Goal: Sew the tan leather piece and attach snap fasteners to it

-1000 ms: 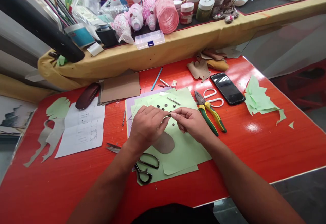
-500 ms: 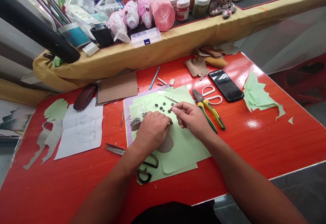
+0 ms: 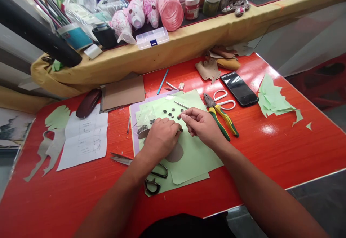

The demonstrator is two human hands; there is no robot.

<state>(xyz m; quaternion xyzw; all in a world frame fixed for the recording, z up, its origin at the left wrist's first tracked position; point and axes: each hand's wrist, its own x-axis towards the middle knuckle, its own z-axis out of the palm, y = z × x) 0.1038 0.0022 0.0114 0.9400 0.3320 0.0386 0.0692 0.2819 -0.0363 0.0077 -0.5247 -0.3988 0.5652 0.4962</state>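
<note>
My left hand (image 3: 163,135) is closed over the green paper (image 3: 200,158), its thumb and finger pinching a small dark round button (image 3: 181,130). Beside it, my right hand (image 3: 200,125) has thumb and forefinger pressed together at the edge of another dark button (image 3: 178,118); whether it grips anything is hidden. Several more dark buttons (image 3: 170,114) lie just beyond the fingers, near a thin metal rod (image 3: 181,105). A grey rounded piece (image 3: 175,154) lies under my left wrist. Left of that hand, a clear bag (image 3: 147,119) holds small metal parts.
Black-handled scissors (image 3: 152,186) lie partly under my left forearm. On the right are pliers (image 3: 223,117), white-handled scissors (image 3: 228,104), a phone (image 3: 240,89) and green paper scraps (image 3: 275,101). A sketched sheet (image 3: 85,140) and brown boards (image 3: 124,93) lie left. A crowded shelf (image 3: 189,38) borders the back.
The whole view has shifted slightly. Both hands keep nearly the same pose and place over the green paper, and the objects on the table have not moved.
</note>
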